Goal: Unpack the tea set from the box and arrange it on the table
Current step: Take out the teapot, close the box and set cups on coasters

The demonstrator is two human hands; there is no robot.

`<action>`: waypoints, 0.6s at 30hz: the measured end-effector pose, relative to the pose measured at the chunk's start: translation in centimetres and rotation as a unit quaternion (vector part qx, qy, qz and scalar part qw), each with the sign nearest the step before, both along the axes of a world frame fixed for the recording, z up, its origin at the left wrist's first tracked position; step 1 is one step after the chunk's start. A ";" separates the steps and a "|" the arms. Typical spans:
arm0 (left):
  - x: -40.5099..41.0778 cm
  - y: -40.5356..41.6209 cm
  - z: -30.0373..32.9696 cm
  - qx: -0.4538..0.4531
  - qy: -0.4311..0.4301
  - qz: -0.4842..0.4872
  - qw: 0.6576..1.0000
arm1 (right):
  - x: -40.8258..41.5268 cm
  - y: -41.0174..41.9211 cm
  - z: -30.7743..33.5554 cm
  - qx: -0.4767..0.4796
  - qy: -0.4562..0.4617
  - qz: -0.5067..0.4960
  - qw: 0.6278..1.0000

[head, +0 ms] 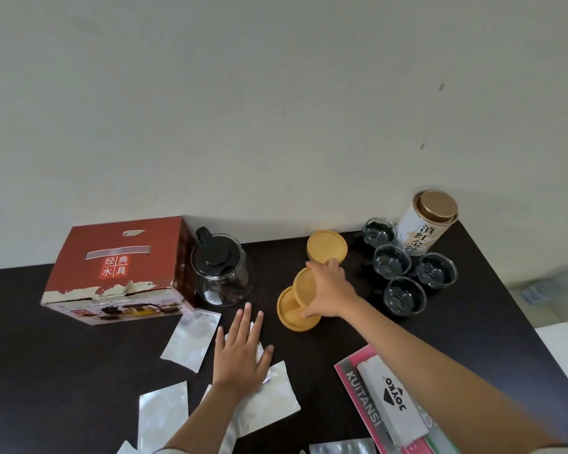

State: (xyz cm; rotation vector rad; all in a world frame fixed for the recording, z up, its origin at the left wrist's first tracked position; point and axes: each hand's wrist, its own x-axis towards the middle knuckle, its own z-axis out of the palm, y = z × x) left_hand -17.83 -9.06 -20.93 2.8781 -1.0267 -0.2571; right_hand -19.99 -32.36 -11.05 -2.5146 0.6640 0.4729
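Observation:
A red cardboard box (118, 267) lies on the dark table (63, 371) at the left. A glass teapot (222, 273) with a black lid stands beside it. Several small glass cups (404, 294) cluster at the right. One round bamboo coaster (327, 246) lies near the wall, another (292, 314) nearer me. My right hand (330, 291) grips a third coaster (304, 285), tilted over the near one. My left hand (241, 352) rests flat, fingers spread, on a silver foil pouch (269, 398).
A white tea canister (425, 229) with a gold lid stands at the back right. More foil pouches (192, 339) lie across the front left. A pink receipt book with a grey box (391, 407) on it sits at the front right. A wall runs behind the table.

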 end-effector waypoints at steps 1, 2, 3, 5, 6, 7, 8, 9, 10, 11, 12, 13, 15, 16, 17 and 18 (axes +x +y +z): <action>0.0 0.0 0.0 -0.001 -0.001 0.000 1.000 | -0.3 -0.6 0.4 -0.036 0.012 0.010 0.999; 0.0 0.0 0.0 -0.001 -0.001 0.001 1.000 | -0.5 -1.2 0.7 -0.073 0.031 0.025 0.997; 0.0 0.0 0.0 -0.002 0.000 0.002 1.000 | -0.8 -1.6 1.0 -0.109 0.054 0.044 0.992; 0.0 0.0 0.1 -0.003 0.001 0.003 1.000 | -1.3 -2.1 1.1 -0.161 0.100 0.077 0.979; 0.0 0.0 0.1 -0.003 0.001 0.004 1.000 | -1.5 -2.2 1.0 -0.177 0.116 0.088 0.973; 0.0 0.0 0.1 -0.002 0.000 0.004 1.000 | -1.7 -2.3 0.8 -0.188 0.126 0.096 0.969; 0.0 -0.1 0.2 -0.002 0.000 0.003 1.000 | -1.8 -2.3 0.6 -0.196 0.133 0.101 0.966; -0.1 -0.1 0.2 -0.003 0.001 0.003 1.000 | -1.9 -2.3 0.3 -0.204 0.137 0.106 0.964; -0.1 -0.1 0.3 -0.003 0.001 0.002 1.000 | -2.0 -2.3 0.1 -0.210 0.139 0.111 0.961; -0.1 -0.1 0.4 -0.003 0.002 0.001 1.000 | -2.0 -2.3 -0.2 -0.213 0.139 0.114 0.960; -0.1 -0.1 0.5 -0.002 0.002 0.000 1.000 | -2.0 -2.3 -0.4 -0.209 0.139 0.112 0.962; -0.1 0.0 0.6 -0.002 0.002 -0.002 1.000 | -1.9 -2.4 -0.5 -0.198 0.138 0.107 0.964; -0.1 0.1 0.7 0.002 0.001 -0.004 1.000 | -1.8 -2.5 -0.7 -0.170 0.140 0.097 0.971; -0.1 0.1 0.7 0.008 0.002 -0.004 1.000 | -1.7 -2.6 -0.8 -0.158 0.142 0.094 0.973; 0.0 0.1 0.7 0.015 0.003 -0.004 1.000 | -1.6 -2.7 -0.8 -0.149 0.143 0.091 0.974; 0.1 0.1 0.7 0.022 0.005 -0.004 1.000 | -1.6 -2.7 -0.9 -0.144 0.143 0.088 0.975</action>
